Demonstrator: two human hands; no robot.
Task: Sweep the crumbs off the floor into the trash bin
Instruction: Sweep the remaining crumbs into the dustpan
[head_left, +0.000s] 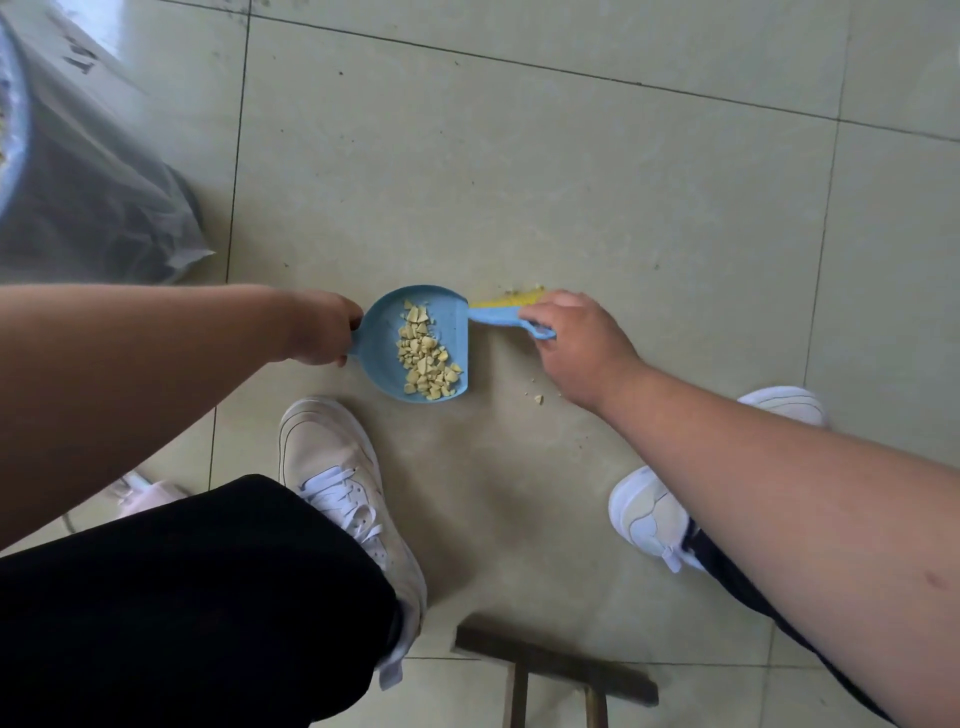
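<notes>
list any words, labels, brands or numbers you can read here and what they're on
No text can be read in this view.
Dark marks on the grey bag lining the trash bin: printing of some kind, too blurred and cut off to read.
Blue dustpan, small blue brush, white shoes: no label or brand visible.

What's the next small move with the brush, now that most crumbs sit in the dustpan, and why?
Probably draw the small blue brush with yellow bristles, held by the right hand, toward the stray pale crumb on the beige tiled floor and flick it into the blue plastic dustpan, which the left hand holds by the handle. It lies just outside the pan's open edge.
</notes>
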